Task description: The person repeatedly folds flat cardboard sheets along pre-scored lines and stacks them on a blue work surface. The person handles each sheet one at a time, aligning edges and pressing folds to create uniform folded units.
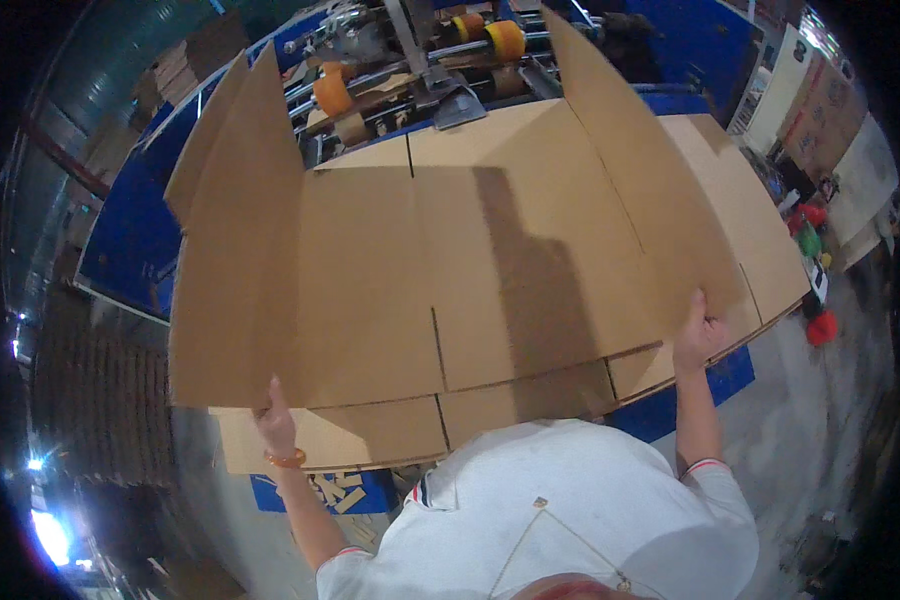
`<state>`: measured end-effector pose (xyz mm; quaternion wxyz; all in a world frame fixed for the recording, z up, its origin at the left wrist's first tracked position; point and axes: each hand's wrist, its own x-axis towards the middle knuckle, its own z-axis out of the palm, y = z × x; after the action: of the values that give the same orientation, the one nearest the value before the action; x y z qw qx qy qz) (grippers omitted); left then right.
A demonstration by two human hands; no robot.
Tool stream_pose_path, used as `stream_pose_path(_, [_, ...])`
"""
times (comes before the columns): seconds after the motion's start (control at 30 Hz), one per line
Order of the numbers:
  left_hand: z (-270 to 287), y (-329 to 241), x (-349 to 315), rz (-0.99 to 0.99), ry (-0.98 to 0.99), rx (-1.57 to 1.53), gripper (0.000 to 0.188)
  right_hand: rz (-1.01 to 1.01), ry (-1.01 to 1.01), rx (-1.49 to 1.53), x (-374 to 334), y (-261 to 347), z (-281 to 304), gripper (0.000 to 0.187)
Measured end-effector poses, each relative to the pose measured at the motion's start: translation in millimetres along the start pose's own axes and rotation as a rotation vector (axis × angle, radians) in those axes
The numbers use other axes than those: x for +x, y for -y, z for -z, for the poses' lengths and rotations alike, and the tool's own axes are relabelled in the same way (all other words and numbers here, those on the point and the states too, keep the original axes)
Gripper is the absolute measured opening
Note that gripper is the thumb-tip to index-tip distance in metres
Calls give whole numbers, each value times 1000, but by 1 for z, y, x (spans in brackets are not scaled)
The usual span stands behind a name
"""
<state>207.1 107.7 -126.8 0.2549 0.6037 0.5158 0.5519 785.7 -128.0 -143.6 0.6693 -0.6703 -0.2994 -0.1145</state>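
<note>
A large brown cardboard sheet (370, 260) with slots and creases lies in front of me, its left and right side panels folded up. My left hand (276, 420) is closed on the near lower edge of the left panel, thumb on top, an orange bracelet at the wrist. On the other side, my right hand (700, 335) grips the near edge of the right panel, thumb up. Beneath it lies another flat cardboard sheet (730, 190), sticking out at the right and along the near side. The fingers behind the panels are partly hidden.
Beyond the sheet stands a blue machine (130, 240) with metal shafts and orange rollers (507, 40). A metal arm (420, 60) reaches down to the sheet's far edge. Cardboard offcuts (340, 490) lie at the lower left; stacked cardboard (100, 400) stands farther left. Red objects (820, 328) hang at right.
</note>
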Motion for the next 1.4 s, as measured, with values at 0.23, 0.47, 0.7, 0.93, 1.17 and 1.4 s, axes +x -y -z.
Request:
stream_pose_path(0.23, [-79, -45, -28, -307, 125, 213, 45, 644, 322, -67, 23, 23, -43, 52])
stream_pose_path(0.47, [-125, -32, -55, -723, 782, 820, 74, 924, 680, -222, -18, 12, -70, 45])
stream_pose_path(0.7, [-131, -33, -60, -655, 805, 761, 75, 929, 971, -341, -32, 10, -73, 42])
stream_pose_path(0.93, [-135, -22, -24, -669, 749, 607, 73, 993, 960, -306, -6, -3, -89, 46])
stream_pose_path(1.17, [-147, -15, -18, -677, 721, 610, 72, 1030, 983, -277, 6, -12, -101, 48])
stream_pose_path(1.4, [-151, -8, -14, -687, 718, 587, 74, 1030, 1013, -268, 7, -28, -104, 50])
